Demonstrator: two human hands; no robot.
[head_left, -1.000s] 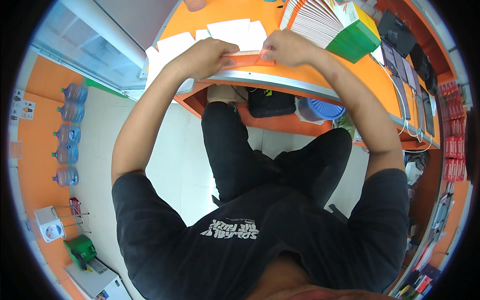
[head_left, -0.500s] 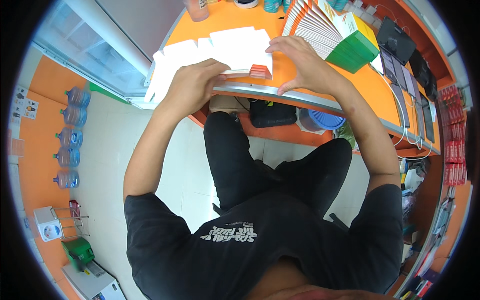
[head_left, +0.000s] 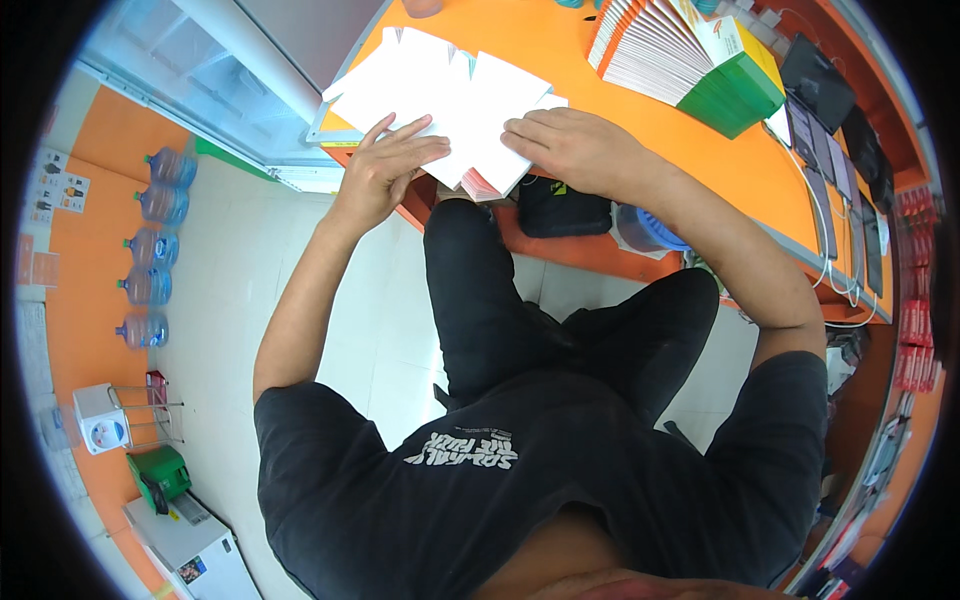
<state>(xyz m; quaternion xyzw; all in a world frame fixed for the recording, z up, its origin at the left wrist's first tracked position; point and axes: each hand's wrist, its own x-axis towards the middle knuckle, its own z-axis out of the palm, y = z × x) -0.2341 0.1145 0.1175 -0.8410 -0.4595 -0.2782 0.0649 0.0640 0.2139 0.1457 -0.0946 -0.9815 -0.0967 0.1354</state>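
A white unfolded carton blank with several flaps lies tilted on the orange table, its near corner reaching past the table edge. Red-and-white stripes show on a small flap at that corner. My left hand rests on the blank's left near side, fingers spread and stretched out. Pressed together, the fingers of my right hand lie on its right flap; the thumb is hidden, and the hand appears to grip the flap's edge.
A green and yellow box stands right, beside a fanned row of white-and-orange folded cartons. Several phones with white cables line the table's right side. Below the table are a black bag and a blue bin.
The carton blank has turned and shifted nearer, its corner now past the table edge. My right hand has moved from beside it onto its flap. My left hand's fingers have spread.
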